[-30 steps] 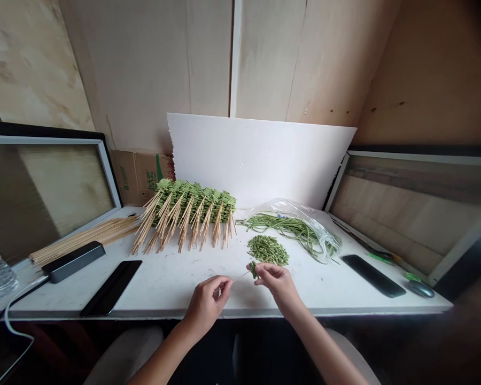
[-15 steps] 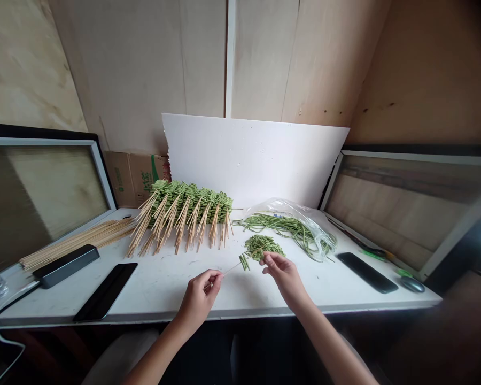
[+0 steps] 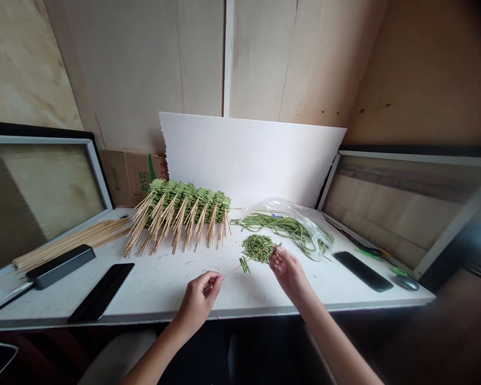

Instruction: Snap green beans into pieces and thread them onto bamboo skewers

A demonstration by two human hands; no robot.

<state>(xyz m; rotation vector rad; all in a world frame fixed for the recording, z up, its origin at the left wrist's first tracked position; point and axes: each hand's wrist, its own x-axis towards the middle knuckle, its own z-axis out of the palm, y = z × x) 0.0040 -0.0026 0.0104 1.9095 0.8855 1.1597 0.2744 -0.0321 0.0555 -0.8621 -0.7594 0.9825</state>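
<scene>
My left hand [image 3: 202,294] is closed on a thin wooden skewer [image 3: 232,271] that slants up to the right. Short cut pieces of green bean [image 3: 244,264] are threaded on it near its far end. Just right of the skewer's tip, my right hand [image 3: 286,267] pinches a cut bean piece [image 3: 279,245] between thumb and fingers. Beneath and behind the tip lies a heap of cut bean pieces [image 3: 258,247] on the white table [image 3: 160,289].
Stacked bean skewers [image 3: 188,206] stand at the back left, their sticks pointing forward. Bare skewers [image 3: 76,240], a dark box [image 3: 62,265] and a black phone [image 3: 101,293] lie left. Long beans [image 3: 284,224] in a plastic bag, another black slab [image 3: 364,271] and a mouse [image 3: 407,282] are right.
My right hand has shifted slightly right and up, away from the skewer's tip, and now has a bean piece in its fingers. My left hand keeps the skewer nearly still.
</scene>
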